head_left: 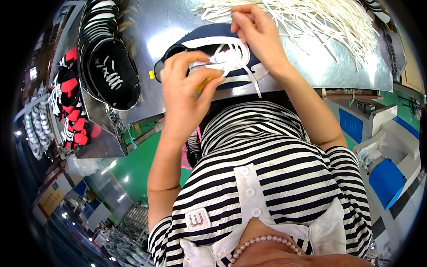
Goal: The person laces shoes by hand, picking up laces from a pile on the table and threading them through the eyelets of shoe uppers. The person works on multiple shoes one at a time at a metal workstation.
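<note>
A navy shoe [208,31] with white trim lies on its side on the metal table in front of me, its opening toward me. A white shoelace [239,66] loops over the opening, and one end hangs past the table edge. At the shoe's left part, my left hand [184,80] pinches the lace between thumb and fingertips. My right hand [262,40] is above the shoe's right end, thumb and forefinger drawn together. Whatever they hold, if anything, does not show.
Many loose white laces [329,22] are heaped on the table [307,66] at the back right. A row of nested black shoe parts [111,75] stands at the left. Red, black and white pieces [73,107] hang beyond it. A blue-seated chair [386,182] stands at the right.
</note>
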`<move>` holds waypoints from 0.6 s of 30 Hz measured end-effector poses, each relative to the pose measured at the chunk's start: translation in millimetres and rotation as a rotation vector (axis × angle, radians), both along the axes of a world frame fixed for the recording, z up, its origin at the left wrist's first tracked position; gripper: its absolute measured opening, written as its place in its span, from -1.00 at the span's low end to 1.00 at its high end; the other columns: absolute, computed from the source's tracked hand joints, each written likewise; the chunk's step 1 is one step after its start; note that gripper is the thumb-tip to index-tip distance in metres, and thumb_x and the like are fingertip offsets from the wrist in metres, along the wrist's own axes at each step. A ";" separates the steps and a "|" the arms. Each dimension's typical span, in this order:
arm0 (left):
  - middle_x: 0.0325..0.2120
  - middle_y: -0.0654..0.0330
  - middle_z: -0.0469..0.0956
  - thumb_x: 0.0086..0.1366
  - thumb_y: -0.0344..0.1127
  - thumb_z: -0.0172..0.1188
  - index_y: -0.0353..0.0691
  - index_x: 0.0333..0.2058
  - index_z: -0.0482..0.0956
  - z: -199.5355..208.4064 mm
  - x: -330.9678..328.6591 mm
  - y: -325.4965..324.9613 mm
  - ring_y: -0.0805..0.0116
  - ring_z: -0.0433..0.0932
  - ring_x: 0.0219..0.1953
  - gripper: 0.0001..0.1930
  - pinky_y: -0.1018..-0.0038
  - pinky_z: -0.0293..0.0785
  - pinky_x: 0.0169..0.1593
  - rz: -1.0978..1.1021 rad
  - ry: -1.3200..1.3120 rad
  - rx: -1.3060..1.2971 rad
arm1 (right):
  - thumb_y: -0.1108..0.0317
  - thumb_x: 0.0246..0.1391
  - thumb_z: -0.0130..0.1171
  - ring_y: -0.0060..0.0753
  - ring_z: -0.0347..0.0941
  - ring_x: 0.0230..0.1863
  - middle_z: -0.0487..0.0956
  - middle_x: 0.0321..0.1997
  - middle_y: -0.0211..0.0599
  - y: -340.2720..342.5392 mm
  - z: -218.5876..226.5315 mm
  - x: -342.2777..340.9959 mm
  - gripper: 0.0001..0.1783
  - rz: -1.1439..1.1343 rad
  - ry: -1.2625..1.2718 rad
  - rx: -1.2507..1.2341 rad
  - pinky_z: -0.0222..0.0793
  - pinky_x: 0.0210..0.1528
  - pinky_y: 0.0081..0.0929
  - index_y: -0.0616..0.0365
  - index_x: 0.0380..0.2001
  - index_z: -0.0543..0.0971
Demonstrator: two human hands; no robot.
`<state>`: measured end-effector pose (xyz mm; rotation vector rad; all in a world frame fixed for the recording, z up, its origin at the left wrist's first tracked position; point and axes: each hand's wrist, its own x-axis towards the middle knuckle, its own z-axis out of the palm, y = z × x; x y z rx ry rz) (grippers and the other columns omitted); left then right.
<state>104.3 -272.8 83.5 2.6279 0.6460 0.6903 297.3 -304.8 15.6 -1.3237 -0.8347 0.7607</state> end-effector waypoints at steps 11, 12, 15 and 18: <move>-0.38 0.09 0.60 0.08 -0.36 0.42 -0.32 -0.30 0.56 -23.5 9.4 -0.4 0.18 0.60 -0.36 -0.74 0.40 0.48 -0.27 0.173 0.023 -0.206 | 0.39 0.22 0.10 -0.17 0.62 -0.38 0.64 -0.42 -0.11 -85.8 19.4 -28.9 -0.84 0.212 -0.273 -0.137 0.47 -0.34 -0.41 0.26 -0.20 0.46; -0.40 0.08 0.60 0.08 -0.33 0.42 -0.33 -0.31 0.56 -22.1 9.1 0.0 0.18 0.60 -0.39 -0.73 0.40 0.47 -0.31 0.167 0.037 -0.194 | 0.39 0.22 0.11 -0.16 0.62 -0.40 0.64 -0.43 -0.11 -86.4 16.3 -29.7 -0.84 0.214 -0.273 -0.150 0.46 -0.35 -0.40 0.26 -0.21 0.46; -0.42 0.09 0.57 0.09 -0.31 0.39 -0.29 -0.34 0.54 -25.6 5.9 2.4 0.10 0.56 -0.40 -0.76 0.32 0.46 -0.33 0.144 0.019 -0.211 | 0.40 0.21 0.12 -0.14 0.60 -0.43 0.63 -0.46 -0.12 -83.8 15.2 -28.2 -0.85 0.234 -0.316 -0.165 0.45 -0.37 -0.38 0.25 -0.23 0.46; -0.45 0.11 0.57 0.08 -0.32 0.40 -0.28 -0.36 0.55 -26.9 6.8 3.4 0.11 0.56 -0.43 -0.77 0.33 0.46 -0.35 0.118 -0.001 -0.228 | 0.41 0.19 0.13 -0.13 0.59 -0.47 0.63 -0.49 -0.13 -79.8 15.4 -27.5 -0.87 0.237 -0.342 -0.182 0.44 -0.39 -0.36 0.25 -0.27 0.46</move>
